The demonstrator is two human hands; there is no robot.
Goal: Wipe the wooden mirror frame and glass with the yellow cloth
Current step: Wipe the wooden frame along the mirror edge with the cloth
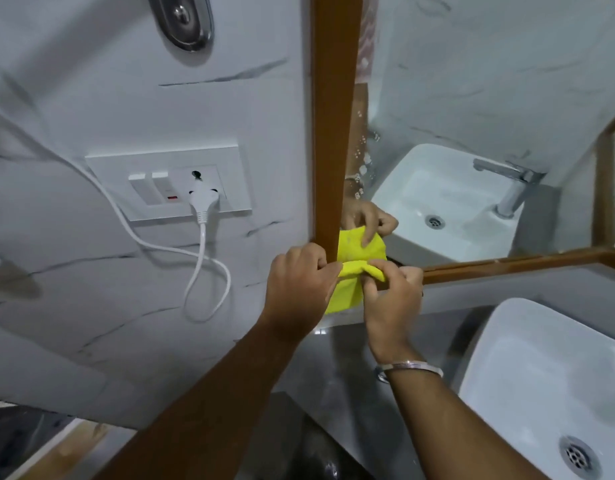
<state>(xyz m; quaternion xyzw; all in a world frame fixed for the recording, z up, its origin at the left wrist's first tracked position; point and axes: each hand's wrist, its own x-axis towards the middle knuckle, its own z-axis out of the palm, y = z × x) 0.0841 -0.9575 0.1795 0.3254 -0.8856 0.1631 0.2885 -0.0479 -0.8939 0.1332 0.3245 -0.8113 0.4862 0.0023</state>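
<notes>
Yellow cloth (347,285), one, pinched by two hands' fingers (372,285) at one wooden frame (334,133).

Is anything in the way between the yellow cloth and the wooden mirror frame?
No, nothing visible. The left hand and right hand both pinch the yellow cloth right at the lower left corner of the wooden mirror frame, and the glass beside it is open too.

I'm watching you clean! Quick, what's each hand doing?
Left hand: fingers closed on the yellow cloth.
Right hand: fingers closed on it too.
</notes>
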